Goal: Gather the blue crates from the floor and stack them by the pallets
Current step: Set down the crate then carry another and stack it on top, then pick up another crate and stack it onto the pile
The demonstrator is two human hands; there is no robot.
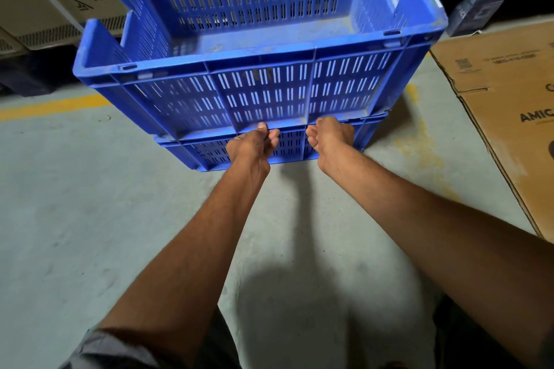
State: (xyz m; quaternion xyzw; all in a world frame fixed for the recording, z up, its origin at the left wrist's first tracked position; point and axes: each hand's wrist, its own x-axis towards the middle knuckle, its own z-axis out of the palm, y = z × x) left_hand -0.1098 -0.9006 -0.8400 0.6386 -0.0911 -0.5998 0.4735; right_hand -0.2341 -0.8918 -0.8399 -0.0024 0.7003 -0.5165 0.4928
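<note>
Crates of blue plastic stand in a stack on the grey concrete floor (75, 204), and this stack is the landmark for all the rest. The upper crate (260, 90) is large, with slotted walls and an empty inside, and it sits on the lower crate (329, 144), of which only the near wall shows under it. The upper one looks a little turned against the lower one, so the rims do not line up exactly.

Both bare arms reach forward to the near side of the stack. The left hand (254, 144) has its fingers curled together at the seam where the two crates meet, with the thumb pressed on the bottom edge of the upper crate. The right hand (329, 136) is just beside it at the same seam, also with fingers curled closed against the plastic. I cannot tell if the hands truly clamp an edge or only press on it.

To the left of the stack a yellow line (54, 106) is painted on the floor. Behind the stack are cardboard boxes (45, 9) in rows. To the right of the stack lies a flat brown carton (509, 117) with printed letters. Below the hands a shadow falls on the floor.
</note>
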